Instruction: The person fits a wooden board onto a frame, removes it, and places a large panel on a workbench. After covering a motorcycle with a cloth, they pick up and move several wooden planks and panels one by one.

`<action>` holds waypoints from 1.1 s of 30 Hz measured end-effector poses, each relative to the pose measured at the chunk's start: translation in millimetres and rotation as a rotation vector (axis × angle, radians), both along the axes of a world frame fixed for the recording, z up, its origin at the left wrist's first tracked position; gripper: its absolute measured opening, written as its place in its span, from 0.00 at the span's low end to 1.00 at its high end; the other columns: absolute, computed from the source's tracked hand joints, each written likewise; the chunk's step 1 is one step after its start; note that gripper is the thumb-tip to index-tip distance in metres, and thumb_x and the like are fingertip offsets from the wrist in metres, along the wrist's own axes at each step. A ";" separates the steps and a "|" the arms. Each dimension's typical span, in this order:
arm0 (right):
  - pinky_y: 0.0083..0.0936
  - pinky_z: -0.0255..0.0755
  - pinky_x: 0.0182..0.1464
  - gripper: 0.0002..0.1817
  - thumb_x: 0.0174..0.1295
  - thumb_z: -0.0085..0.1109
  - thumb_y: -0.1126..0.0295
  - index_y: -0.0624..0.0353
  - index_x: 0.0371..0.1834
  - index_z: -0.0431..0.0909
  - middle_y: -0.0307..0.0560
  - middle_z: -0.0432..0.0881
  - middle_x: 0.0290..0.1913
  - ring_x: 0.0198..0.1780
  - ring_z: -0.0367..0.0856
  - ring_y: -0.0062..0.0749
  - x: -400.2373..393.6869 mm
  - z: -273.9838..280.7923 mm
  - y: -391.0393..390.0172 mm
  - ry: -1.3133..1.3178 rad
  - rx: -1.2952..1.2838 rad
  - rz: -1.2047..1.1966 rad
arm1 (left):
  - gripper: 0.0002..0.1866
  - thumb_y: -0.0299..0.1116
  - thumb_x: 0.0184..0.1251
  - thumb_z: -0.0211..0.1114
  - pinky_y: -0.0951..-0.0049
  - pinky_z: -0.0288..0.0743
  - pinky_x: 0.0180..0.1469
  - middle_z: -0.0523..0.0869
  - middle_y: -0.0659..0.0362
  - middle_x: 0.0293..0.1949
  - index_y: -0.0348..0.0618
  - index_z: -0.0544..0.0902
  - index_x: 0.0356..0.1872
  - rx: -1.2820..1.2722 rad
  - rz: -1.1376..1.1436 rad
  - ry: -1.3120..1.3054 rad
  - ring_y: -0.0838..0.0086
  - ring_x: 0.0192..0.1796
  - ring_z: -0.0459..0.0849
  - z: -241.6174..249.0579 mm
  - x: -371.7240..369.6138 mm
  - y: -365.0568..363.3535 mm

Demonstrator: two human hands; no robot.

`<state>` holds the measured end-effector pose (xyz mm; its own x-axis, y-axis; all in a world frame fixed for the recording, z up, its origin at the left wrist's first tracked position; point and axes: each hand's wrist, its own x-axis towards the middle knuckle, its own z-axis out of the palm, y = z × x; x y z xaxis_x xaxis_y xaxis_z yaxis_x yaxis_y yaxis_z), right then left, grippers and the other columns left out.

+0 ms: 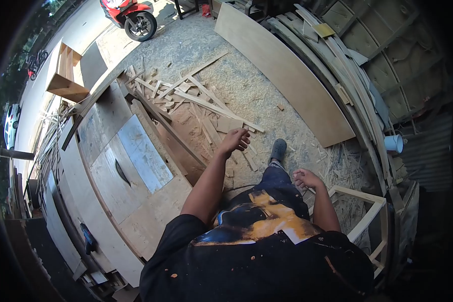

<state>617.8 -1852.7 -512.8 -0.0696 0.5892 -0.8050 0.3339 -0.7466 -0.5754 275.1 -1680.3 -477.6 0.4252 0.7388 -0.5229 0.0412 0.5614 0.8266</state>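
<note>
My left hand [234, 140] hangs out in front of me with its fingers loosely curled and nothing in it, above the sawdust floor and a heap of wood offcuts [196, 98]. My right hand [305, 178] is lower and close to my hip, fingers half bent, also holding nothing. It is near the top rail of a pale wooden frame [363, 197] on my right. My dark shoe [277, 149] shows between the two hands.
A table saw bench [131, 166] with its blade slot stands on my left. A long plywood sheet [287, 75] leans against stacked boards on the right. An open wooden box [65, 75] and a red motorbike [131, 15] are farther off. A white cup [393, 143] sits on the right.
</note>
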 end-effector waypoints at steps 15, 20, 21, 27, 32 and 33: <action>0.22 0.73 0.32 0.15 0.64 0.54 0.66 0.60 0.52 0.72 0.44 0.79 0.38 0.31 0.78 0.24 241.7 -3.7 393.7 0.003 0.236 -0.060 | 0.24 0.51 0.67 0.53 0.69 0.78 0.31 0.85 0.50 0.39 0.39 0.78 0.50 -0.554 0.011 0.719 0.66 0.30 0.83 -92.2 8.4 190.1; 0.19 0.72 0.35 0.16 0.65 0.54 0.65 0.59 0.53 0.71 0.42 0.78 0.37 0.32 0.76 0.22 192.7 8.2 508.1 0.144 0.229 0.083 | 0.23 0.50 0.65 0.55 0.66 0.78 0.30 0.85 0.51 0.35 0.39 0.79 0.47 -0.686 0.058 0.674 0.65 0.27 0.83 -132.2 11.5 138.6; 0.20 0.72 0.36 0.17 0.64 0.55 0.63 0.59 0.52 0.72 0.41 0.78 0.37 0.33 0.76 0.22 162.6 9.9 536.3 0.207 0.231 0.160 | 0.23 0.49 0.64 0.55 0.65 0.78 0.29 0.85 0.52 0.32 0.38 0.80 0.45 -0.657 0.142 0.673 0.64 0.25 0.82 -140.1 19.2 136.7; 0.22 0.72 0.39 0.19 0.64 0.56 0.60 0.58 0.54 0.72 0.42 0.77 0.36 0.35 0.77 0.24 -6.3 58.6 726.6 0.343 0.310 0.848 | 0.22 0.48 0.58 0.59 0.63 0.78 0.26 0.83 0.53 0.25 0.34 0.82 0.35 -0.478 0.771 0.833 0.64 0.23 0.82 -151.4 44.3 244.3; 0.21 0.72 0.34 0.17 0.64 0.54 0.64 0.59 0.52 0.72 0.42 0.77 0.35 0.33 0.76 0.23 -61.4 36.2 920.7 0.116 0.397 0.671 | 0.25 0.48 0.56 0.60 0.67 0.80 0.32 0.84 0.47 0.36 0.36 0.81 0.46 -0.523 0.614 0.769 0.60 0.30 0.84 -145.6 0.8 368.4; 0.20 0.72 0.32 0.16 0.64 0.53 0.64 0.59 0.52 0.72 0.43 0.77 0.35 0.30 0.76 0.23 -67.0 20.3 958.3 0.101 0.356 0.553 | 0.25 0.48 0.57 0.61 0.68 0.80 0.31 0.84 0.49 0.35 0.36 0.81 0.46 -0.558 0.619 0.697 0.62 0.29 0.84 -143.6 -25.7 403.5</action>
<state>550.8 -894.4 -492.5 -0.5029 0.6736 -0.5416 0.5444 -0.2398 -0.8038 249.4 -1276.8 -621.2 -0.4597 0.3061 -0.8337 -0.0170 0.9355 0.3528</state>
